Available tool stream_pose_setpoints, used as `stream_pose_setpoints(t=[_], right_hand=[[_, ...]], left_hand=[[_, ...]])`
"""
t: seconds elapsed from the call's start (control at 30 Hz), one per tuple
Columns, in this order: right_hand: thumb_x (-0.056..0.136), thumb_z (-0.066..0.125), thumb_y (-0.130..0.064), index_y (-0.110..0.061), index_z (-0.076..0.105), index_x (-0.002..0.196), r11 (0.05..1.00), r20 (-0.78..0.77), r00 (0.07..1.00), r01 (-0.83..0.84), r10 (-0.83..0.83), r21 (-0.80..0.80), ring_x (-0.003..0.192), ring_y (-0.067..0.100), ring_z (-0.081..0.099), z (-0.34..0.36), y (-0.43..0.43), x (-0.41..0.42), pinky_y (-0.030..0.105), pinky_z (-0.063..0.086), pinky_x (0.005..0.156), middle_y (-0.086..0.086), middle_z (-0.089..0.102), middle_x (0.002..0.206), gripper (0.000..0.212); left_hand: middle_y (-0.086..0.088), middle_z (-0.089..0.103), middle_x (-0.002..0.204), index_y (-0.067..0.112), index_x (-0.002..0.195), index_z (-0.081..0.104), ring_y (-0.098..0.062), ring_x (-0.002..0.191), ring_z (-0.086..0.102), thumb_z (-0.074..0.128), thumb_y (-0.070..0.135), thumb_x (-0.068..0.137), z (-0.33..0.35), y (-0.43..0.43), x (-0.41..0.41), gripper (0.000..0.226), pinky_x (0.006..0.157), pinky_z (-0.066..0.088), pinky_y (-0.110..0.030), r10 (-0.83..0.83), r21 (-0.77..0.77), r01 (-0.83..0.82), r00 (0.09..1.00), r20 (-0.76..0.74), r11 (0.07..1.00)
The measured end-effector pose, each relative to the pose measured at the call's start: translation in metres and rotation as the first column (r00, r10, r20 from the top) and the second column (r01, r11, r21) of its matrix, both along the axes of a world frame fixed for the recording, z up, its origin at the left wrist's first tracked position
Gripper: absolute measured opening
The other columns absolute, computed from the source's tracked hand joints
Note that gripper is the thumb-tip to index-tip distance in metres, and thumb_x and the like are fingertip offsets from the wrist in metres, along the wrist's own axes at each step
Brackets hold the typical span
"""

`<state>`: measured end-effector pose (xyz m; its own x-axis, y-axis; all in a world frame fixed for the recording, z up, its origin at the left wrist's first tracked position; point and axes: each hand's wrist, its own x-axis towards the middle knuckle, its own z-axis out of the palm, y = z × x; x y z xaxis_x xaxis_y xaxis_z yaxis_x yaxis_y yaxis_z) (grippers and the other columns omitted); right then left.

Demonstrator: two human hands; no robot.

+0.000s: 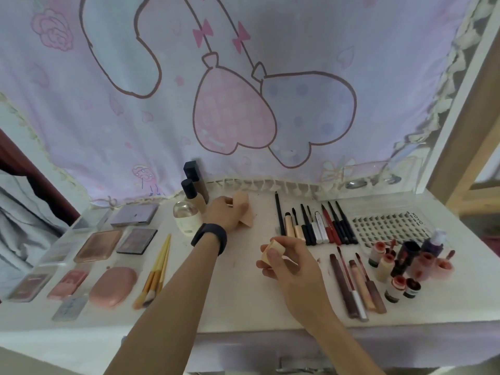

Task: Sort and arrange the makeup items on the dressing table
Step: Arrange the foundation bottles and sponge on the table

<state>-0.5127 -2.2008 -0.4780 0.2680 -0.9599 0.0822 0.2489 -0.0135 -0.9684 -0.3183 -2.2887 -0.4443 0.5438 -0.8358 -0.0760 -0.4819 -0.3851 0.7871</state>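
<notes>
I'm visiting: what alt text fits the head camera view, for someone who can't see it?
A person's left hand holds a peach sponge and the right hand a beige sponge at a white dressing table. Palettes lie in rows on the left, pencils and lip tubes on the right.

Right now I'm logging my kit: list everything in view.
pink sponge: one, back centre
beige sponge: one, centre
bottles: three, dark-capped and clear, back centre
palettes: several, pink, purple, left
brushes: a few, yellow, left of centre
pencils: a row, mostly black, right of centre
lip tubes: several, brown-red, front right
lash tray: one, clear, right
jars: several, red-topped, far right
curtain: one, lilac-pink, behind
wristband: one, black, left wrist
left hand: grips pink sponge
right hand: pinches beige sponge
</notes>
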Motion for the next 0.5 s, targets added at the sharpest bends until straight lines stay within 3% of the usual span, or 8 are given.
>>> stream_pose_setpoints(t=[0.07,0.13,0.2,0.23,0.3,0.37,0.5], right_hand=[[0.099,0.061,-0.022,-0.019,0.061,0.112,1.000,0.002,1.000,-0.004,0.004,0.012,0.088,0.021,0.075,0.001,-0.001,0.000,0.031,0.061,0.078,-0.006,0.074,0.104,0.013],[0.099,0.061,-0.023,-0.019,0.061,0.112,1.000,0.001,1.000,-0.010,0.010,0.019,0.089,0.021,0.075,0.001,-0.001,-0.001,0.032,0.061,0.080,-0.006,0.074,0.104,0.014],[0.098,0.062,-0.024,-0.019,0.061,0.112,1.000,-0.006,1.000,-0.013,0.013,0.012,0.090,0.021,0.075,0.001,0.000,-0.001,0.032,0.061,0.080,-0.006,0.074,0.105,0.015],[0.098,0.062,-0.025,-0.019,0.061,0.112,1.000,-0.013,1.000,-0.012,0.012,0.005,0.091,0.020,0.075,0.002,0.000,-0.001,0.032,0.061,0.080,-0.006,0.075,0.105,0.015],[0.096,0.063,-0.026,-0.020,0.061,0.113,1.000,-0.029,1.000,-0.005,0.004,-0.010,0.093,0.019,0.074,0.001,0.001,-0.001,0.032,0.060,0.081,-0.007,0.075,0.106,0.018],[0.095,0.066,-0.027,-0.021,0.063,0.112,1.000,-0.043,0.999,0.011,-0.012,-0.016,0.096,0.017,0.073,0.002,0.001,-0.001,0.032,0.060,0.081,-0.007,0.075,0.107,0.019],[0.092,0.072,-0.029,-0.036,0.070,0.103,0.999,-0.043,0.998,0.045,-0.043,0.031,0.097,0.009,0.071,0.010,-0.005,0.004,0.027,0.060,0.079,-0.012,0.075,0.101,0.014]], left_hand=[[0.006,0.062,0.076,0.027,0.073,0.055,-0.016,0.075,0.062,0.059,0.050,0.091,-0.003,-0.006,0.000,0.030,0.069,0.050,-0.029,0.016,0.016,-0.017,0.998,0.059,1.000],[0.006,0.059,0.073,0.027,0.069,0.052,-0.018,0.073,0.060,0.058,0.050,0.091,-0.004,-0.011,-0.001,0.032,0.069,0.049,-0.030,0.032,0.026,-0.036,0.991,0.128,0.999],[0.002,0.064,0.086,0.022,0.084,0.062,-0.025,0.087,0.064,0.059,0.050,0.091,-0.005,-0.014,-0.001,0.029,0.081,0.052,-0.038,0.035,0.040,-0.044,0.976,0.215,0.998],[-0.002,0.066,0.101,0.018,0.104,0.064,-0.027,0.097,0.063,0.059,0.051,0.091,-0.006,-0.014,-0.001,0.035,0.087,0.053,-0.040,0.041,0.041,-0.054,0.965,0.259,0.998],[-0.008,0.058,0.127,0.020,0.131,0.056,-0.028,0.113,0.059,0.058,0.052,0.092,-0.011,-0.011,-0.002,0.050,0.096,0.050,-0.042,0.057,-0.001,-0.059,0.951,0.304,0.998],[-0.008,0.053,0.136,0.027,0.134,0.054,-0.028,0.121,0.053,0.054,0.055,0.093,-0.019,-0.003,-0.006,0.049,0.100,0.047,-0.044,0.054,-0.059,-0.035,0.936,0.349,0.998],[-0.002,0.049,0.141,0.036,0.136,0.053,-0.026,0.130,0.043,0.052,0.057,0.091,-0.035,0.012,-0.008,0.049,0.103,0.039,-0.041,-0.056,-0.016,0.075,0.857,0.513,0.997]])
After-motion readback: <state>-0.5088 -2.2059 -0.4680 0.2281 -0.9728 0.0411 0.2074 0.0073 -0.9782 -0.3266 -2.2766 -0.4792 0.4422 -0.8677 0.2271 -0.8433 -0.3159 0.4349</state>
